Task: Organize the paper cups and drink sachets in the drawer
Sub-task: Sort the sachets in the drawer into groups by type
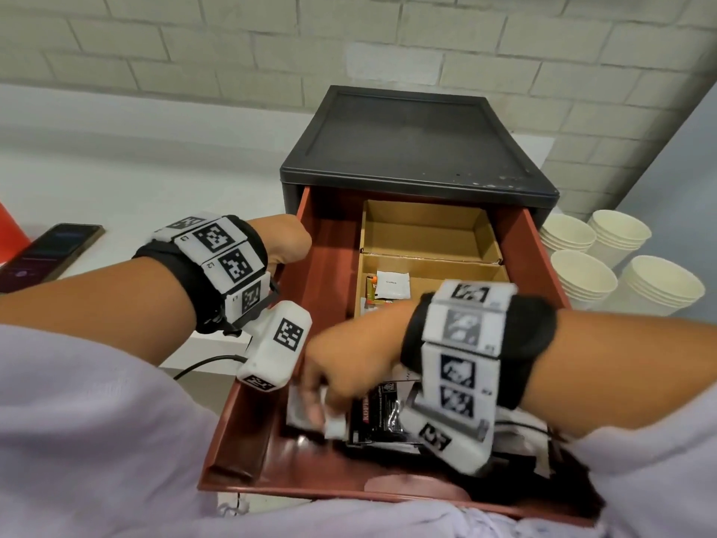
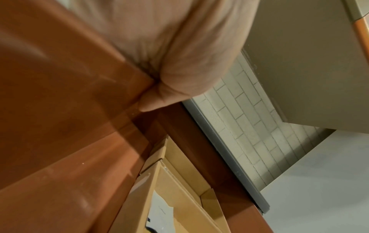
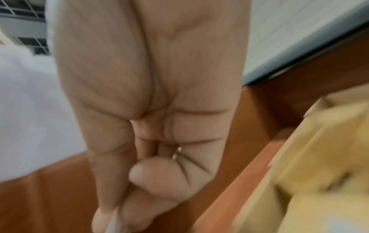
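At the near end of the open red drawer (image 1: 329,242), your right hand (image 1: 345,376) pinches a small white sachet (image 1: 333,423) between thumb and fingertips; the wrist view shows the thumb pressed on a thin pale edge. This sachet hangs just above a loose heap of dark sachets (image 1: 382,419) on the drawer floor. I judge such a packet as very light, flat and soft, with a smooth skin that can slip, so the best place to take it is the sealed edge, not the filled middle. A hard squeeze may crease it, but it will not break easily.

Farther back sits a cardboard divider (image 1: 426,242) with two compartments. Its near one holds a white coffee sachet (image 1: 392,285) and some coloured ones; its far one looks bare. Your left hand (image 1: 289,238) grips the left wall of the drawer, the thumb inside and the fingers curled over the rim.

To the right of the black cabinet (image 1: 419,137), well apart from your hands, four stacks of paper cups (image 1: 617,262) stand on the counter. A phone (image 1: 46,256) lies far left.

Motion blur smears the right hand. The wrist units cover part of the heap and the divider's near corner, so you cannot count the sachets.
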`<state>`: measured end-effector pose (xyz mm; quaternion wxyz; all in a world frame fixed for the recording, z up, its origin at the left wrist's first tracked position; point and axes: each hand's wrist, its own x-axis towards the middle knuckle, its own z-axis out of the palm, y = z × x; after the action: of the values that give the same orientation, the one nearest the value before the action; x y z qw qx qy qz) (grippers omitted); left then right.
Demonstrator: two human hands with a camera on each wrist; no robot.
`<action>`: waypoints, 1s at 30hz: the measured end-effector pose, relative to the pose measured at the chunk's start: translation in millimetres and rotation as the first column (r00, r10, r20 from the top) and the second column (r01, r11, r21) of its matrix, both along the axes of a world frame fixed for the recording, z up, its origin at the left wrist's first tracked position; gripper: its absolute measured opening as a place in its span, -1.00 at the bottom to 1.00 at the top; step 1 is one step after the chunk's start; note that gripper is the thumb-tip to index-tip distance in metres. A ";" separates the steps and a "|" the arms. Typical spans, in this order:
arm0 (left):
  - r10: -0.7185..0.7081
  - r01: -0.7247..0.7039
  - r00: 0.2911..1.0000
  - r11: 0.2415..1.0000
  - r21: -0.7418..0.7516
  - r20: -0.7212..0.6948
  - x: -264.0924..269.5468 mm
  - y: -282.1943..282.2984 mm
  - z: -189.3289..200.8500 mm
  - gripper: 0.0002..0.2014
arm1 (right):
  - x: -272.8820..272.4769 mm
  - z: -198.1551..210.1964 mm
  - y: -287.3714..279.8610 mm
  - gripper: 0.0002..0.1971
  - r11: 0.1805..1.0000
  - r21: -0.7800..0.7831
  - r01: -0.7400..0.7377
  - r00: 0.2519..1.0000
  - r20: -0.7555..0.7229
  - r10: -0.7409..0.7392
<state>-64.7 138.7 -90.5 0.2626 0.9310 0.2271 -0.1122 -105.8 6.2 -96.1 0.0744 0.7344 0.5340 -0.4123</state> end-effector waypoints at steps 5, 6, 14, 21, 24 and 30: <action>-0.004 0.004 1.000 0.999 0.045 -0.014 5.1 0.1 -3.5 -0.62 | 52.4 44.6 -38.6 -0.77 0.957 0.167 0.239 0.933 0.233 -0.274; -0.002 0.003 1.000 0.998 0.059 -0.018 6.2 -0.1 -4.3 -0.63 | 57.9 43.6 -45.8 -0.74 0.954 0.172 0.247 0.902 0.320 -0.291; 0.019 -0.015 0.991 1.000 -0.027 0.130 6.5 -16.5 5.1 -0.29 | 46.3 43.0 -91.7 -0.57 0.970 -0.010 0.243 0.856 0.472 -0.209; -0.741 0.708 0.667 0.663 0.244 0.074 -40.2 -113.9 34.6 -0.72 | 77.7 60.5 -127.6 -0.63 0.809 0.313 0.498 0.584 0.569 -0.579; -0.882 0.881 0.471 0.468 0.070 -0.031 -55.3 -145.1 23.5 -0.75 | 86.7 63.0 -140.4 -0.61 0.686 0.405 0.604 0.474 0.509 -0.718; -0.939 0.951 0.303 0.285 0.123 -0.164 -59.4 -187.8 -9.9 -0.61 | 89.4 63.9 -158.7 -0.83 0.594 0.426 0.682 0.408 0.453 -0.793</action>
<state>-124.0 -49.0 -100.4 0.0455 0.9023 -0.3483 -0.2501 -16.4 -152.5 -32.3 -0.0146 0.9861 0.1335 -0.0975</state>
